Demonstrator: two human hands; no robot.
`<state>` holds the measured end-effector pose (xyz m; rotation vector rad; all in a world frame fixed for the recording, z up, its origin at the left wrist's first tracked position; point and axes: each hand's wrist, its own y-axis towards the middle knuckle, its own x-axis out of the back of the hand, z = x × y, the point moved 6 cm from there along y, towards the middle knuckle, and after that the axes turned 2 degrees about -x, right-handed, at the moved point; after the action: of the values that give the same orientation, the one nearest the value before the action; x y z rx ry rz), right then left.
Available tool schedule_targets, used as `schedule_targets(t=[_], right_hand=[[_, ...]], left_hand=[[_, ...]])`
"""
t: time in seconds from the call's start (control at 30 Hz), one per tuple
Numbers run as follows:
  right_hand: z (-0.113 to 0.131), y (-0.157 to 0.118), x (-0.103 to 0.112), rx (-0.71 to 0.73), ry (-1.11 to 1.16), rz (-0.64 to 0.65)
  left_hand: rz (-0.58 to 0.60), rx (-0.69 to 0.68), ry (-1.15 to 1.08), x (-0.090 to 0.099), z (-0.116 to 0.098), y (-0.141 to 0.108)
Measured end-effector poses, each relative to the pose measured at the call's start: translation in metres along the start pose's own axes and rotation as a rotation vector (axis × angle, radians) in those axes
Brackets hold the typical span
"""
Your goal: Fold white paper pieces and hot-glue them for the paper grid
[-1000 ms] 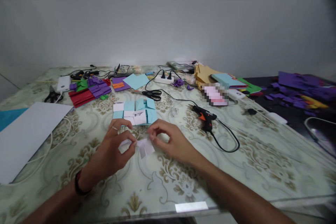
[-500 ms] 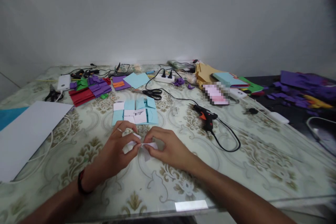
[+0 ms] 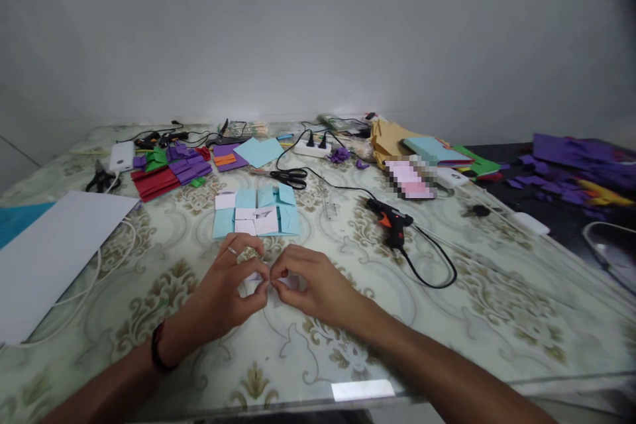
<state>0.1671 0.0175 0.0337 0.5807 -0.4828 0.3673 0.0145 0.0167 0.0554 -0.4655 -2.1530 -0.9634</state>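
Observation:
Between my fingertips is a small piece of white paper (image 3: 287, 283), partly hidden by my hands. My left hand (image 3: 233, 285) pinches it with thumb and index finger. From the other side my right hand (image 3: 313, 283) pinches the same paper, its fingertips almost touching the left ones. Just beyond my hands lies a light blue folded paper piece (image 3: 223, 220) with white squares (image 3: 265, 220) on it. Black-handled scissors (image 3: 288, 177) rest behind that piece. To the right of my right hand, a black hot glue gun (image 3: 392, 220) with an orange trigger lies on its side.
A large white sheet (image 3: 54, 252) covers the table's left side. Folded red paper (image 3: 154, 182) and purple paper (image 3: 189, 165) lie at the back left. A white power strip (image 3: 313, 148) with plugs stands at the back. Yellow paper (image 3: 390, 136) is piled at back right.
My fingertips have drawn closer together on the white paper, and less of it shows. My left hand has shifted slightly to the right. The other things stay in place.

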Motion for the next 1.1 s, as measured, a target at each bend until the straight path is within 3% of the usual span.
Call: schedule_targets(t=[0.5, 0.73, 0.97, 1.1], right_hand=[[0.000, 0.006, 0.015, 0.000, -0.087, 0.009], [-0.004, 0.006, 0.010, -0.041, -0.058, 0.064], [-0.011, 0.006, 0.011, -0.159, 0.025, 0.077], [-0.008, 0.005, 0.008, -0.122, 0.037, 0.067]], left_hand=[[0.012, -0.001, 0.060, 0.014, 0.009, 0.005], [0.061, -0.022, 0.054, 0.012, 0.011, 0.006], [0.029, 0.007, 0.054, 0.019, 0.011, 0.005], [0.028, -0.040, 0.055, 0.014, 0.006, 0.003]])
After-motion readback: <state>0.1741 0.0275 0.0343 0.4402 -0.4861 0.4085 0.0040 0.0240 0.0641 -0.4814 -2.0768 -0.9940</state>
